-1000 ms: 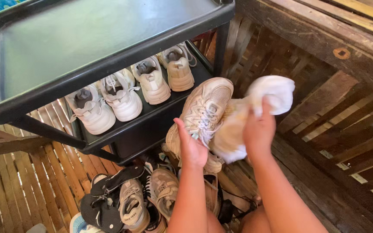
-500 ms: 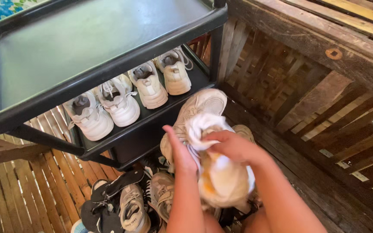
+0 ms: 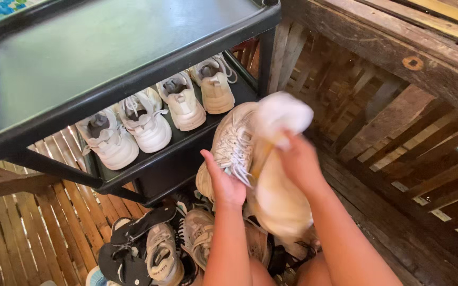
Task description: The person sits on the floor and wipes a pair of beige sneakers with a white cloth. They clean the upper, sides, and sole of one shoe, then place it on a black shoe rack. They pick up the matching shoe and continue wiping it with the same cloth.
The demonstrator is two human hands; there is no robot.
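Two hands busy just in front of the black shoe rack [image 3: 133, 85]: left hand [image 3: 223, 182] grasping a beige sneaker [image 3: 231, 143], right hand [image 3: 298, 161] clenched on a white cloth [image 3: 279, 114] pressed against it. Four white sneakers [image 3: 149, 119] on the rack's lower shelf.

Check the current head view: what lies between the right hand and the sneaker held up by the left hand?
In the head view, a white cloth lies between the right hand and the cream sneaker, which the left hand grips from below.
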